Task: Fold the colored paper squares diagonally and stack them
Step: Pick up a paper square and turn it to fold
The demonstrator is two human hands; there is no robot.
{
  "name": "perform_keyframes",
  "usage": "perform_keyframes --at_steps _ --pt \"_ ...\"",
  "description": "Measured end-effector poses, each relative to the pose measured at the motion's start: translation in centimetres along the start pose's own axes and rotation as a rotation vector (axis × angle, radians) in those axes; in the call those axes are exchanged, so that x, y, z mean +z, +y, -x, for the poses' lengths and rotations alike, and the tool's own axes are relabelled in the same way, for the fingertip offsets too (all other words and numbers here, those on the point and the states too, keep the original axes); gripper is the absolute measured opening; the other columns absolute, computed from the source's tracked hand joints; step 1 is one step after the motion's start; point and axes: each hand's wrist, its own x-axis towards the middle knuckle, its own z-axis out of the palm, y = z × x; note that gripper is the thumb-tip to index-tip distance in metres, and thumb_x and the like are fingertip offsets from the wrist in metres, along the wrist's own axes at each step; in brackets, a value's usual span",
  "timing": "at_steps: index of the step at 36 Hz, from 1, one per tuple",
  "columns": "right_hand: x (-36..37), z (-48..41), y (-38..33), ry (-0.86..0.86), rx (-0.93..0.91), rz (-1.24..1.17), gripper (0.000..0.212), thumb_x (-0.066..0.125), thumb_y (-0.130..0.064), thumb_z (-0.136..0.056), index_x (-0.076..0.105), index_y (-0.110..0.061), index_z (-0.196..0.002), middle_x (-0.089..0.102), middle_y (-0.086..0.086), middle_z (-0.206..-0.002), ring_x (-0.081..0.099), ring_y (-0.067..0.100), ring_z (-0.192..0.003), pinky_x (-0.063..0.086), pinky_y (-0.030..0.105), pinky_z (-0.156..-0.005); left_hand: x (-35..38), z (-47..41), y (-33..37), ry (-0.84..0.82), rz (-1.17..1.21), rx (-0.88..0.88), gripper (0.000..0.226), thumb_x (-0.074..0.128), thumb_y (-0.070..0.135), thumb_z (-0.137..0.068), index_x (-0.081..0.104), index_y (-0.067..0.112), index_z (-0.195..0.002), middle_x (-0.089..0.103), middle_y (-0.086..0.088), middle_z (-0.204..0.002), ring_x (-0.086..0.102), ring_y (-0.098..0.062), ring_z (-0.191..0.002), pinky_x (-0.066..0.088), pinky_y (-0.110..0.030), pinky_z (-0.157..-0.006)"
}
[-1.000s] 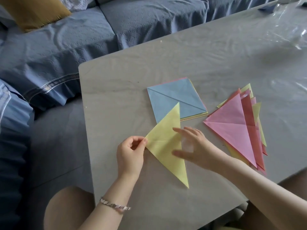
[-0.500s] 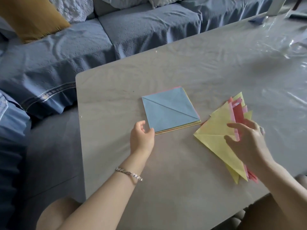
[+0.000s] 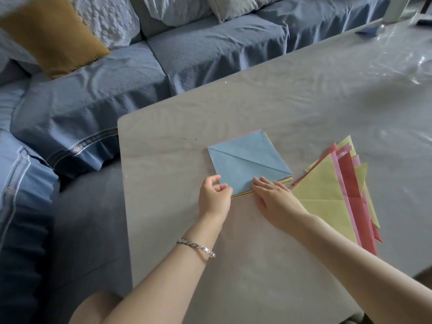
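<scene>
On the bench [image 3: 257, 108], the left hand [image 3: 214, 198] curls at the near corner of the blue square [image 3: 245, 169], its grip unclear; the right hand [image 3: 274, 202] lies flat, fingers straight, on the stack [image 3: 284, 181] beside folded triangles [image 3: 322, 190].

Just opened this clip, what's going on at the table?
A person is working through colored paper on a table. The left hand seems to pinch the near corner of the blue sheet on top of the stack of squares. The right hand rests straight fingers on the stack's near edge. The blue sheet shows a diagonal crease but lies flat. The folded triangles are piled to the right, yellow on top.
</scene>
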Motion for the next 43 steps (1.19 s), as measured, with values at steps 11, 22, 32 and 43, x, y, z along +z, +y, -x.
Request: perform_keyframes --at_steps 11,22,32,43 --pt "0.0 -0.2 0.4 -0.013 -0.032 0.017 0.033 0.03 -0.018 -0.099 0.051 -0.013 -0.123 0.041 -0.004 -0.142 0.032 0.012 -0.132 0.025 0.026 -0.1 0.5 -0.8 1.2 0.113 0.105 -0.111 0.039 0.054 0.003 -0.081 0.053 0.014 -0.118 0.062 -0.004 -0.113 0.052 -0.01 -0.066 0.037 -0.014 -0.045" --pt "0.4 0.3 0.4 0.063 -0.062 -0.025 0.03 0.035 -0.012 -0.097 0.057 -0.007 -0.117 0.049 0.002 -0.136 0.041 0.02 -0.128 0.029 0.03 -0.098 0.6 -1.7 1.4 0.125 0.068 -0.106 0.049 0.06 0.006 -0.081 0.045 0.014 -0.127 0.056 -0.004 -0.122 0.049 -0.015 -0.087 0.038 -0.023 -0.066" --pt "1.5 2.2 -1.1 0.176 -0.24 -0.068 0.035 0.06 -0.001 -0.068 0.067 -0.011 -0.101 0.068 0.001 -0.107 0.064 0.024 -0.098 0.052 0.035 -0.073 -0.4 -2.6 1.0 0.146 -0.018 -0.098 0.054 0.078 0.015 -0.071 0.051 0.008 -0.118 0.057 -0.002 -0.108 0.056 -0.021 -0.091 0.041 -0.026 -0.073" --pt "1.4 2.9 0.5 0.321 -0.136 -0.123 0.062 0.083 -0.001 -0.053 0.065 -0.015 -0.111 0.062 0.006 -0.122 0.057 0.027 -0.113 0.044 0.037 -0.093 -6.6 -1.6 -1.4 0.002 0.008 -0.156 0.024 0.078 0.002 -0.069 0.057 0.01 -0.08 0.064 -0.011 -0.089 0.061 -0.023 -0.077 0.049 -0.029 -0.065"
